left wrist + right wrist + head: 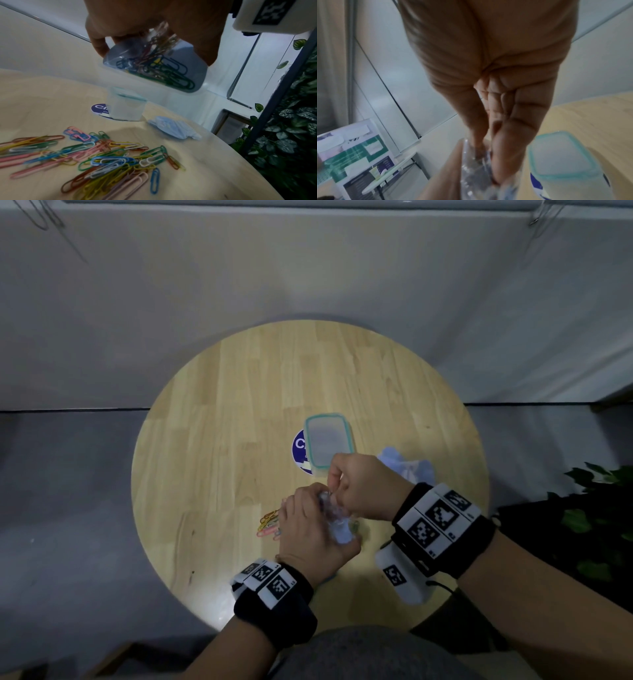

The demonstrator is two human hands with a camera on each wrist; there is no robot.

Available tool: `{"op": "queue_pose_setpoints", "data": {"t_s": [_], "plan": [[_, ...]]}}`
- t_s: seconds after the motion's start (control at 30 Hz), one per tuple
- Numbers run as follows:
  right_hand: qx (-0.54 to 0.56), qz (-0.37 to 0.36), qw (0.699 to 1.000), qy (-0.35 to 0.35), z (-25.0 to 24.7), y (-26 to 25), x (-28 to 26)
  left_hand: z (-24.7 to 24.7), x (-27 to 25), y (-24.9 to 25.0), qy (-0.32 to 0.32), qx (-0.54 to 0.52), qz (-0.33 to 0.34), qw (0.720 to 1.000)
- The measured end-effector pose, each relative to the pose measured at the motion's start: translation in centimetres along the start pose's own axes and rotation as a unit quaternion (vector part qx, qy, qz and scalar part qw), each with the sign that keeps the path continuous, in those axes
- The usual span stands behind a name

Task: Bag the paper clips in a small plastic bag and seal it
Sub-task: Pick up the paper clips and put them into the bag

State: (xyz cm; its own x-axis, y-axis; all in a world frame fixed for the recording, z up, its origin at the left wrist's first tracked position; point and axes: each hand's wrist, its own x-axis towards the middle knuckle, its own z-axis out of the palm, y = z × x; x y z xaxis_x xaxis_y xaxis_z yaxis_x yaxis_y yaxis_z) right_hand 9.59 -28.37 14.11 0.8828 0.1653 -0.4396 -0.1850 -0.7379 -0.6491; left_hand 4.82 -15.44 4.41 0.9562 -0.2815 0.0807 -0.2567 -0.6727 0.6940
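A small clear plastic bag (337,525) with several coloured paper clips in it is held above the table by my left hand (318,525), whose fingers and thumb wrap round it. In the left wrist view the bag (154,65) hangs under the palm with dark clips bunched inside. My right hand (334,491) sits above it, fingertips pinched at the bag's mouth (476,162). Whether it also holds clips is hidden. A loose pile of paper clips (89,155) lies on the round wooden table (239,412), just left of my left hand (269,525).
A closed translucent box with a teal-rimmed lid (327,443) stands on a blue round sticker just beyond my hands. A crumpled light-blue pile (407,465) lies to its right. Green foliage (599,508) is off the table's right edge.
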Motion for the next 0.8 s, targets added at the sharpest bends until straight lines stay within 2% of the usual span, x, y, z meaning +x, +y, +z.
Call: {"op": "queue_pose_setpoints", "data": {"t_s": [0.13, 0.2, 0.3, 0.43, 0.47, 0.57, 0.6, 0.63, 0.7, 0.73, 0.77, 0.8], "plan": [[0.016, -0.028, 0.998, -0.049, 0.5, 0.3, -0.8, -0.2, 0.0, 0.1, 0.012, -0.008, -0.006, 1.000], [0.007, -0.055, 0.998, -0.011, 0.8, 0.5, -1.2, -0.2, 0.1, 0.1, 0.022, -0.016, -0.008, 1.000], [0.045, -0.056, 0.993, 0.096, 1.3, 1.0, -1.2, -0.7, 0.4, 0.3, 0.041, -0.038, -0.022, 0.998], [0.056, -0.042, 0.989, 0.133, 2.0, 1.3, -1.4, -1.2, 0.8, 0.5, 0.059, -0.025, -0.010, 0.998], [0.059, -0.056, 0.990, 0.118, 2.2, 1.3, -1.6, -1.2, 0.9, 0.4, 0.061, -0.019, -0.013, 0.998], [0.084, -0.080, 0.993, 0.014, 2.3, 0.7, -2.3, -1.3, 0.9, -0.3, 0.056, -0.001, -0.039, 0.998], [0.120, -0.066, 0.991, -0.004, 2.1, 0.6, -2.4, -1.4, 0.8, -0.6, 0.051, 0.005, -0.043, 0.998], [0.164, -0.044, 0.985, 0.007, 1.7, 0.8, -2.4, -1.5, 0.8, -1.0, 0.046, 0.010, -0.049, 0.998], [0.209, 0.000, 0.973, 0.097, 1.5, 2.3, -1.7, -2.0, 0.9, -1.8, 0.046, 0.015, -0.075, 0.996], [0.190, 0.021, 0.972, 0.133, 1.8, 3.8, -1.2, -2.4, 0.9, -2.4, 0.050, 0.019, -0.091, 0.994], [0.143, 0.046, 0.979, 0.141, 2.3, 5.6, -0.6, -2.8, 0.7, -3.0, 0.055, 0.027, -0.102, 0.993], [0.070, 0.083, 0.989, 0.106, 3.1, 7.2, -0.1, -3.3, 0.5, -3.6, 0.059, 0.039, -0.107, 0.992]]}}
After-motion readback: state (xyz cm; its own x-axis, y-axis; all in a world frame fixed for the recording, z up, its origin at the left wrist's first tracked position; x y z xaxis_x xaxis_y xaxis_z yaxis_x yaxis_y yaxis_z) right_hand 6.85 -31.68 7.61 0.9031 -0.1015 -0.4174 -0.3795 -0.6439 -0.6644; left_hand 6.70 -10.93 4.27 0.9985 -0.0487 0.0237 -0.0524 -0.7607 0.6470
